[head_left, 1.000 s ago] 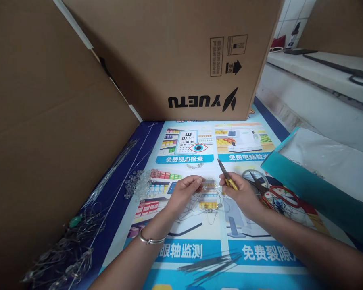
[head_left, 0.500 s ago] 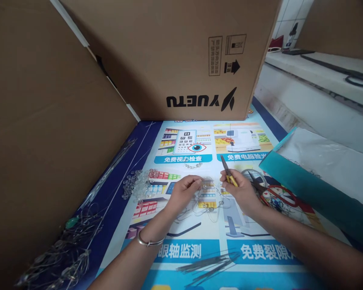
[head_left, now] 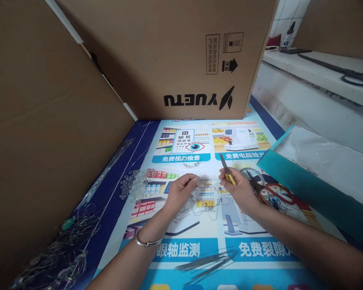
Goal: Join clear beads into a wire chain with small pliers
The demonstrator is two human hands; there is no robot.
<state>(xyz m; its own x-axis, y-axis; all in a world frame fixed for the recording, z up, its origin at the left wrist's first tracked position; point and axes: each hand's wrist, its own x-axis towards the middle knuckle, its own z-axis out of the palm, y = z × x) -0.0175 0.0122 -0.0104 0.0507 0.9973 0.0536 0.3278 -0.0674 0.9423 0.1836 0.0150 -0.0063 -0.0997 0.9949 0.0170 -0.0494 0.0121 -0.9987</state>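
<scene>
The left hand is pinching one beaded wire between thumb and forefinger, and its loose loops are spreading toward 5 o'clock from that pinch. The right hand is curling around one pair of snips, blades aiming toward 11 o'clock; I cannot tell whether its fingertips are also touching the wire. A narrow gap is separating the two hands. From that gap, one short bead strand is lying toward 11 o'clock, one bead pile, too many to count, toward 9, and one pair of red-handled scissors toward 3. Uncounted dark wires are bunching at 6. The printed sheet is running toward 12, meeting one cardboard panel; one teal box is bounding 3 o'clock.
</scene>
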